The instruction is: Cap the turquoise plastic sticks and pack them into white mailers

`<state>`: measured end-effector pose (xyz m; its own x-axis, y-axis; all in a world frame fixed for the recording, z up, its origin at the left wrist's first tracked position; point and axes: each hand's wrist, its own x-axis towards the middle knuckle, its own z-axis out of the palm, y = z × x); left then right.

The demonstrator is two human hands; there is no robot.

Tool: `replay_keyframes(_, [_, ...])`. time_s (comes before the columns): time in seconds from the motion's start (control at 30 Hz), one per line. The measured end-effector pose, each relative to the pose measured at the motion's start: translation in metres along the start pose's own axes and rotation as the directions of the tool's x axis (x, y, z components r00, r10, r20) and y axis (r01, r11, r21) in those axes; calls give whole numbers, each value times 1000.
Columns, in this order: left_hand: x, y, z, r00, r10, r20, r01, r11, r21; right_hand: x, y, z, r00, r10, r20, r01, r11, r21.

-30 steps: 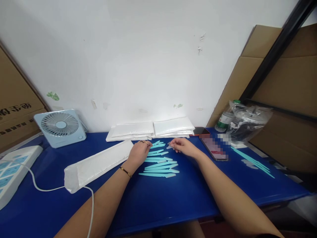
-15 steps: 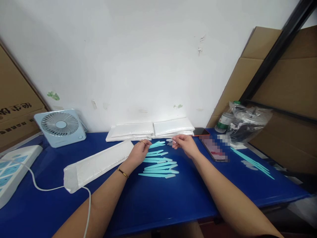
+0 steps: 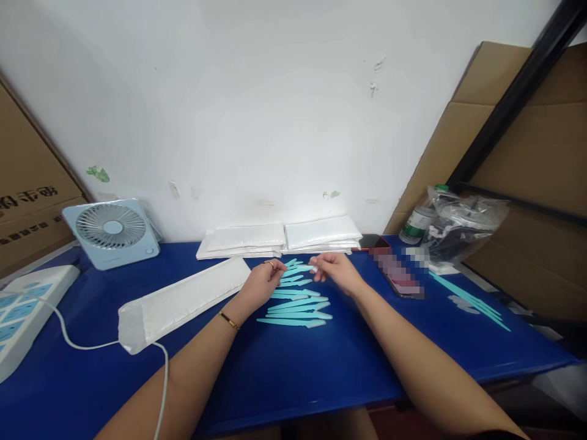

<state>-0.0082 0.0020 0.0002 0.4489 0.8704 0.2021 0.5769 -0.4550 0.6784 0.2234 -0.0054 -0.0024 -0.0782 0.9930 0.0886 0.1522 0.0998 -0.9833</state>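
In front of the white packets (image 3: 323, 232), I remotely pinch a teal stick (image 3: 300, 269) with the left hand (image 3: 262, 283); the right hand (image 3: 337, 271), fingers narrowed, meets its tip, holding what I cannot tell. Straight alignment and light pressure should serve best.

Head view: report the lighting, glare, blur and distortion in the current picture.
In the head view, the wall is softly lit, dimmer toward the corners; there too, the clear plastic bag glints; pixel blocks partly mask the phone in that view; also in the head view, the left cardboard box slants, perhaps wide-lens stretch, and fine detail around the right hand looks soft.
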Motion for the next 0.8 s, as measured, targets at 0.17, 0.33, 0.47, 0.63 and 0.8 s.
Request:
replay_keyframes(0.17, [-7, 9, 1, 993, 34, 115, -53, 985, 164, 7, 7, -38, 962, -249, -107, 125, 758, -640])
replay_keyframes(0.33, [0, 0, 0, 1000, 25, -4, -21, 920, 391, 10, 18, -35, 965, -246, 91, 212, 530, -821])
replay_keyframes(0.47, [6, -5, -1, 998, -35, 45, 12, 899, 438, 10, 18, -25, 959, -241, 148, 240, 419, -876])
replay_keyframes(0.63, [6, 0, -1, 997, -46, 66, 12, 894, 448, 6, 9, -19, 948, -268, 174, 277, 421, -864])
replay_keyframes(0.8, [5, 6, -8, 1000, -22, 11, 15, 902, 432, -1, 0, -18, 975, -185, 120, 220, 790, -572])
